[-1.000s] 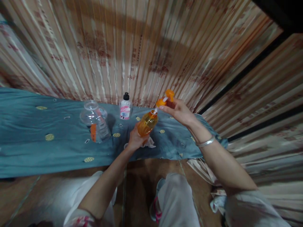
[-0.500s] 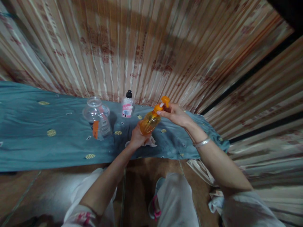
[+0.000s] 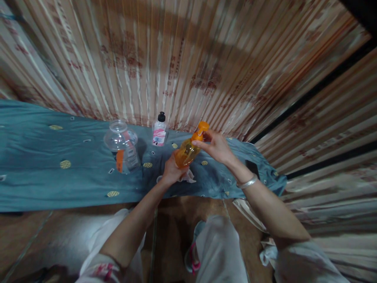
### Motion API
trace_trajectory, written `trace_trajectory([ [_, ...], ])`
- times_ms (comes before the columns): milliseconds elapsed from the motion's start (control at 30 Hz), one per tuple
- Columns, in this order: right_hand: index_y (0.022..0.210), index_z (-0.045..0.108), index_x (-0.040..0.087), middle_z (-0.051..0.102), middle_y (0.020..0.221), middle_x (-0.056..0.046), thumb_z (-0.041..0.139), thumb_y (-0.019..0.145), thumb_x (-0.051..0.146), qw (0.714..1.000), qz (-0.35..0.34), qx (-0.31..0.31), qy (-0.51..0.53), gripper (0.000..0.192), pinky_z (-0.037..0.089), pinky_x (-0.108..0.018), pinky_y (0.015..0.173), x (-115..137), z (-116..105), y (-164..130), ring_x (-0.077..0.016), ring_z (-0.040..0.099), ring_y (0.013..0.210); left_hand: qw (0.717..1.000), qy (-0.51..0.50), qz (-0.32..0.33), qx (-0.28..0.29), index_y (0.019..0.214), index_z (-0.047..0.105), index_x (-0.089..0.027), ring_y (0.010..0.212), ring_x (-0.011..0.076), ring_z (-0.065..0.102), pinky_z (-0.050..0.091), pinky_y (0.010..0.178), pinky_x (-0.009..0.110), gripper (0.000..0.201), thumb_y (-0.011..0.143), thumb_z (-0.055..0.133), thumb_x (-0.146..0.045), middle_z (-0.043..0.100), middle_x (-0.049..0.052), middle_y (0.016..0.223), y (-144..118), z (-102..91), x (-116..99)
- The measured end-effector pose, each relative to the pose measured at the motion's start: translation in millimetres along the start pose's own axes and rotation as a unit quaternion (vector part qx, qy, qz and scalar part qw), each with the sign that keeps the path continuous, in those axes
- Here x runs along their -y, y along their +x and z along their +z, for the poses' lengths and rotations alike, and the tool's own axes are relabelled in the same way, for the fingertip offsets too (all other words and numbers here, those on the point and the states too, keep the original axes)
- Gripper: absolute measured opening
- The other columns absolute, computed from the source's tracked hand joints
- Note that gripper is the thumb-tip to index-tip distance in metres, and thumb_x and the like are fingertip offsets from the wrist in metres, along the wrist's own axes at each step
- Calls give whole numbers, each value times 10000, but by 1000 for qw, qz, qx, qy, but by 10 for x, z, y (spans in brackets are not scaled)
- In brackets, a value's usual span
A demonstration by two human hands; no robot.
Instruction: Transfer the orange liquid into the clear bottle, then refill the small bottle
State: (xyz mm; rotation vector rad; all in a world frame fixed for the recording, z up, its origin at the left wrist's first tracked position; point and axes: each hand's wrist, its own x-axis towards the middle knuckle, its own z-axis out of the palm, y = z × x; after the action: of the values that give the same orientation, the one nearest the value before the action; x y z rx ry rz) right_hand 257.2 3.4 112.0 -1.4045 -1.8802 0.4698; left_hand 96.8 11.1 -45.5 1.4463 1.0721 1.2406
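My left hand grips the lower part of an orange see-through bottle, which tilts up and to the right above a blue-green cloth. My right hand is closed on the bottle's orange pump top, which sits down on the neck. A crumpled white tissue lies on the cloth just under my left hand.
A clear plastic jar with an orange label stands left of the bottle. A small white bottle with a black cap stands behind it, against a striped curtain. A dark flat object lies on the cloth near my right wrist.
The pump top was lifted out with its white tube showing; my right hand has pushed it down onto the bottle neck. My left hand kept its hold.
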Motion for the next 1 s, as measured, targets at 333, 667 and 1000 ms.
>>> trace_trajectory([
  [333, 977, 688, 204, 716, 1048, -63, 769, 706, 581, 991, -4, 74, 110, 471, 469, -411, 980, -26, -46, 6, -244, 645, 1018, 1000, 17, 19, 6, 1240, 564, -215, 984, 262, 708, 558, 907, 425, 688, 615, 852, -210, 736, 47, 1105, 0, -8, -2],
  [667, 1089, 659, 229, 715, 1093, -63, 789, 672, 612, 995, 16, -27, 95, 581, 477, -412, 975, -86, 105, -53, -239, 652, 1030, 1000, 23, 19, 4, 1252, 555, -207, 970, 246, 702, 555, 903, 414, 700, 615, 847, -201, 730, 45, 1102, 2, -6, 11],
  [1000, 919, 650, 222, 689, 950, -32, 746, 684, 681, 976, 19, 63, 208, 525, 484, -360, 939, -110, 87, 1, -202, 631, 948, 1000, 23, 14, 8, 1243, 559, -213, 999, 267, 699, 548, 925, 434, 700, 606, 847, -219, 727, 53, 1116, 5, -16, -16],
])
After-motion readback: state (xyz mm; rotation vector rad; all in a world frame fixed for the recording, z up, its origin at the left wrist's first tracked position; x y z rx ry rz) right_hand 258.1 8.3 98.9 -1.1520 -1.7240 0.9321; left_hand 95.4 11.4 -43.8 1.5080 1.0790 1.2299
